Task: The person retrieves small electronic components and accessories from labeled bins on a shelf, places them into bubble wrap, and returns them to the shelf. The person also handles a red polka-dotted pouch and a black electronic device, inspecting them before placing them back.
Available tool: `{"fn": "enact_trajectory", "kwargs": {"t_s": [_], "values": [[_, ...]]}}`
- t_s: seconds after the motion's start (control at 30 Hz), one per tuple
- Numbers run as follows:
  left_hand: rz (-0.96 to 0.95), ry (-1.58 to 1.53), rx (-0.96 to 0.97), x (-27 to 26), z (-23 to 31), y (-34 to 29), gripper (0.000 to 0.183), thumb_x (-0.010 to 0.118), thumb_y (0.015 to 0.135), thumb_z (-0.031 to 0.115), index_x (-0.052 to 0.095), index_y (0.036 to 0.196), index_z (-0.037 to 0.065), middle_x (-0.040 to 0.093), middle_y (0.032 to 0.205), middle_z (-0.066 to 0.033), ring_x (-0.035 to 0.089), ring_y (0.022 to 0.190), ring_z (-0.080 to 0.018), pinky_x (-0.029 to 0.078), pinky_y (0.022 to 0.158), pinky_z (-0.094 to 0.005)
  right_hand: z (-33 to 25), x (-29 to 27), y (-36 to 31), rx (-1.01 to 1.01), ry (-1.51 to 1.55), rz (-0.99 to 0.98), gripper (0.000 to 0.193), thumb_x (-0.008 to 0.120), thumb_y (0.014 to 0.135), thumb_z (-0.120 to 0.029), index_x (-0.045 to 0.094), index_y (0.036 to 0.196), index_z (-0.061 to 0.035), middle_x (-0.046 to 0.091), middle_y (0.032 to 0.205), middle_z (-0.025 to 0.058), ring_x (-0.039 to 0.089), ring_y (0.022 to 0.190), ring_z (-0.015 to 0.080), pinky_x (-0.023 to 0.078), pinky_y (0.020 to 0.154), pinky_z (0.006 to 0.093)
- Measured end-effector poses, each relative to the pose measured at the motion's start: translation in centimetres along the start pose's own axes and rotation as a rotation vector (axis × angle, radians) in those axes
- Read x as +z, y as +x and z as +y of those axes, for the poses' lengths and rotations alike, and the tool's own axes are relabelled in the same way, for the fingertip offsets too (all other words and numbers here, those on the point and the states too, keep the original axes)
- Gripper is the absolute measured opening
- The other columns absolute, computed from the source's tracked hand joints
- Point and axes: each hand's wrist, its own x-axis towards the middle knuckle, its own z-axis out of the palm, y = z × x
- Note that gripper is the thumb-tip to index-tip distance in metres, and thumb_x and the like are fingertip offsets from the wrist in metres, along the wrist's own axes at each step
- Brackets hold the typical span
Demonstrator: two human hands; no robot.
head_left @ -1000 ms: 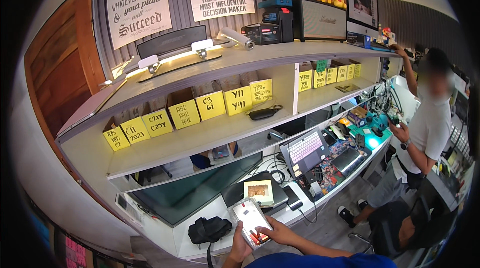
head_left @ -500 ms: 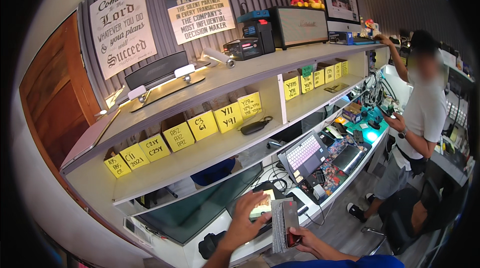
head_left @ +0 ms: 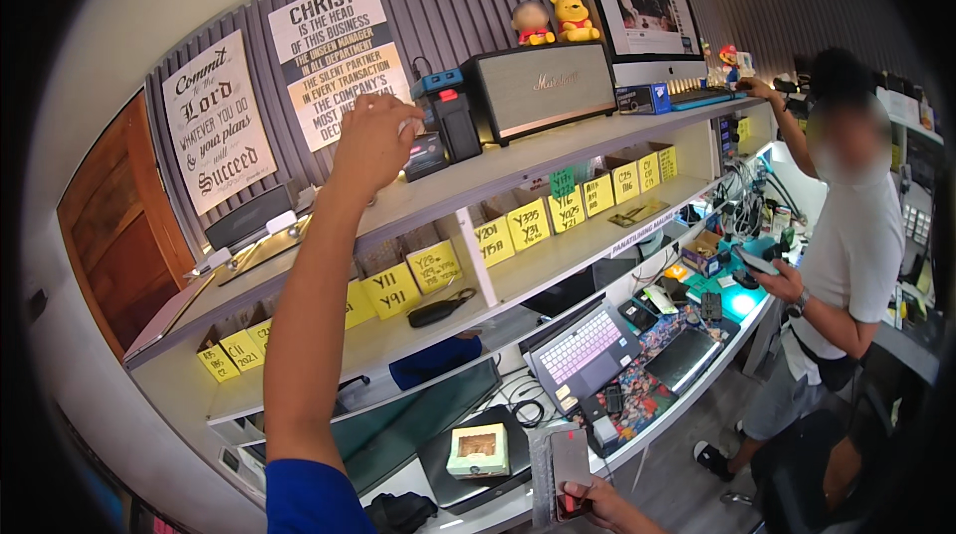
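Observation:
My left hand (head_left: 376,143) is raised over the top shelf, fingers curled, beside a dark box (head_left: 426,155). Something pale shows at its fingertips, but I cannot make out what it is. Low in the view, my right hand (head_left: 602,506) grips a flat grey phone-sized panel (head_left: 571,459) with a red mark, its thumb across the front. A silvery bubble-wrap sleeve (head_left: 543,474) lies against the panel's left side. To the left of these, a small pale box with a brown window (head_left: 478,450) rests on a closed black laptop (head_left: 434,464).
The top shelf (head_left: 558,140) carries a grey speaker (head_left: 543,86), plush figures and a monitor (head_left: 645,16). Yellow labelled bins (head_left: 528,223) line the shelf below. An open laptop (head_left: 583,350) stands on the desk. At right, a person (head_left: 846,215) holds a phone, beside a black chair (head_left: 797,464).
My left hand has risen from beside the panel to the top shelf. My right hand still holds the panel, slightly lower. The view has shifted, and the pale box is now uncovered.

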Motion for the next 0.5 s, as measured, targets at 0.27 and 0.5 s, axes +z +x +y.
{"fn": "enact_trajectory", "kwargs": {"t_s": [0.27, 0.5], "values": [[-0.502, 0.371, 0.158, 6.9, 0.0, 4.7, 0.058, 0.056, 0.084, 0.002, 0.061, 0.139, 0.021, 0.051, 0.149, -0.0044, 0.046, 0.136, -0.0289, 0.034, 0.117, -0.0466, -7.9, -3.6, -2.5, 0.03, -0.224, -0.053, 0.026, 0.072, 0.092, -0.033, 0.064, 0.094, -0.0079, 0.062, 0.078, 0.0036, 0.06, 0.068, 0.0163, 0.049, 0.067, 0.0327], [-0.685, 0.524, 0.024, 5.9, -0.7, 4.7, 0.057, 0.059, 0.087, 0.011, 0.057, 0.143, 0.022, 0.056, 0.141, -0.0051, 0.045, 0.137, -0.0287, 0.034, 0.117, -0.0449, -11.6, -2.5, -2.6, 0.019, -0.255, -0.006, 0.028, 0.072, 0.092, -0.035, 0.062, 0.093, -0.0079, 0.06, 0.073, 0.0025, 0.058, 0.066, 0.0151, 0.047, 0.064, 0.0308]]}}
